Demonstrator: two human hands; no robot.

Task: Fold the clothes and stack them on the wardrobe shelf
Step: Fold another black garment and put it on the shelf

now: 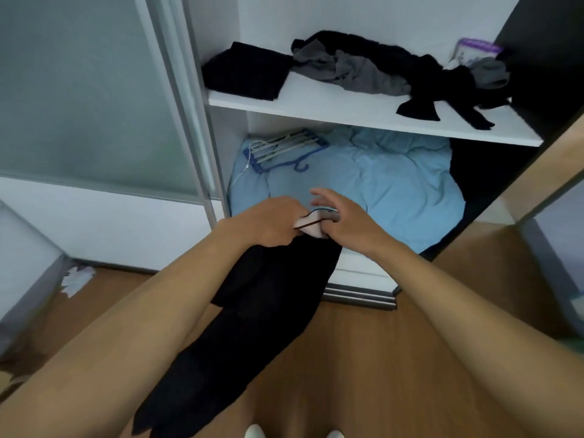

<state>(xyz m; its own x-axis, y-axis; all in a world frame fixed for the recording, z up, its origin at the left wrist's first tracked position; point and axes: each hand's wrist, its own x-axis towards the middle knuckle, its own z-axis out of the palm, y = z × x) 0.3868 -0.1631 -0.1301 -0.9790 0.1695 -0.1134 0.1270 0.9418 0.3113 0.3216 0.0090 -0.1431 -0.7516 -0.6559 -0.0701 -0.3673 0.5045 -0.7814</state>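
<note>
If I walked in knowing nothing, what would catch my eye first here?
Probably the two hands, left and right, meeting at the centre and gripping the top of a long black garment that hangs down toward the wooden floor. Behind them, a rumpled light blue blanket fills the lower wardrobe compartment. Above, the white shelf holds one folded black piece on the left beside a tangle of black and grey clothes.

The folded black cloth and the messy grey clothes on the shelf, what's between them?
Head view: nothing; the folded black cloth sits right beside the crumpled grey clothes on the white shelf.
</note>
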